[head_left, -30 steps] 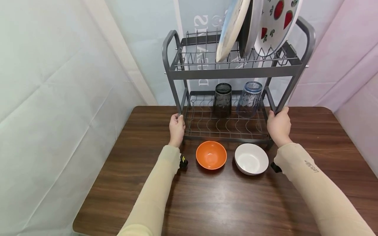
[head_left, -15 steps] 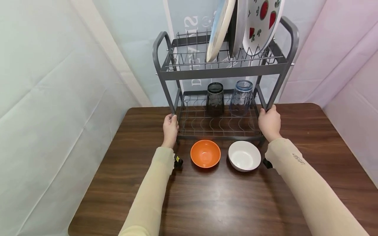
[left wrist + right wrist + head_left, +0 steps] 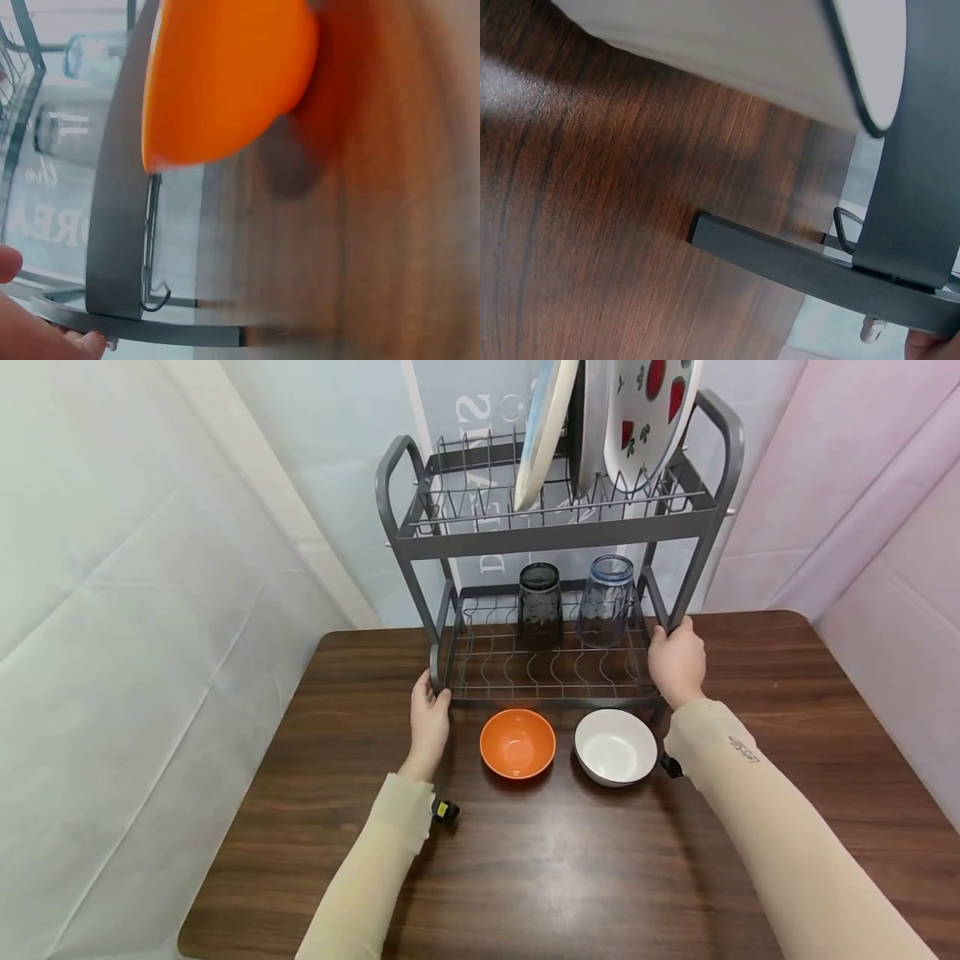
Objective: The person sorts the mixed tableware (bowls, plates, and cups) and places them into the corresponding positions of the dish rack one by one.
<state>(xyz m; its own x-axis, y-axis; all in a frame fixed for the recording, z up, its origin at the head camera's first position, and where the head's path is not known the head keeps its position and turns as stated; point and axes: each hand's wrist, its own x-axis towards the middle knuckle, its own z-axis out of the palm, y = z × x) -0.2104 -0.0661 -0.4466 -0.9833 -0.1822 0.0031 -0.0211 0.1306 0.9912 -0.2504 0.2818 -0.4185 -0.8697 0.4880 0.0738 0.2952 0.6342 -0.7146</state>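
Note:
A dark grey two-tier dish rack (image 3: 555, 537) stands on the table. My right hand (image 3: 677, 667) grips its right front post; in the right wrist view only a bit of fingers (image 3: 922, 343) shows at that post. At the lower left post is my left hand (image 3: 430, 718), its thumb lifted away while its fingertips (image 3: 91, 343) stay by the post's outer side. An orange bowl (image 3: 517, 745) and a white bowl with a dark rim (image 3: 615, 747) sit in front of the rack, between my hands.
Upside-down on the lower tier stand a dark glass (image 3: 540, 606) and a bluish glass (image 3: 604, 603). Plates, including one with a strawberry pattern (image 3: 649, 422), stand upright on the upper tier. Pale cloth (image 3: 135, 652) hangs around the wooden table (image 3: 525, 877).
My left hand has loosened from the left post and slid down and toward me. The right hand still grips its post. The whole scene has shifted left as the head view turned.

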